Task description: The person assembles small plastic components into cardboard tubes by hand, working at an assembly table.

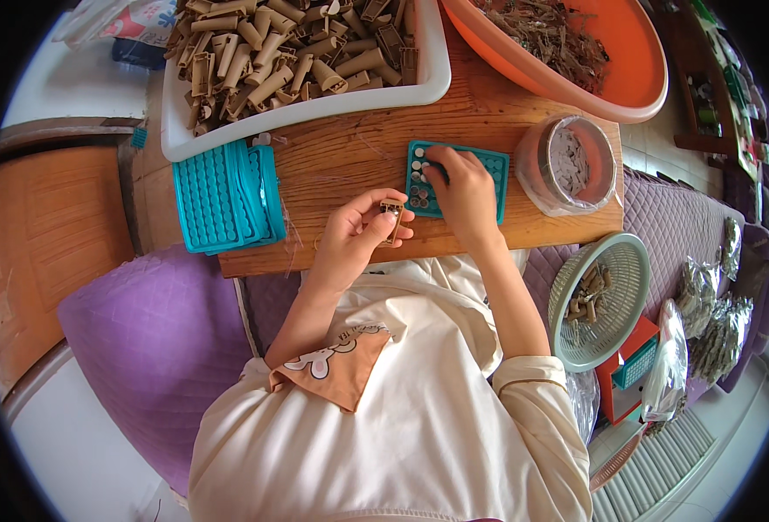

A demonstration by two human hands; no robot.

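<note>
My left hand [360, 235] is closed around a small tan plastic casing [391, 209], held upright with the thumb across its front and its hollow side showing. To its right, on the wooden table, lies a teal tray [426, 209] with rows of round pockets. Several silver and white discs [419, 165], like button cells, sit in the tray's left part. Over that tray is my right hand [463, 187], thumb and fingers drawn together near the discs. What its fingertips hold, if anything, is hidden.
A white bin [441, 74] heaped with tan casings stands at the back left, an orange basin [637, 83] of thin metal-looking parts at the back right. Teal trays [219, 200] are stacked left. A lined tub [611, 170] stands right; a green basket [567, 335] with tan pieces sits below.
</note>
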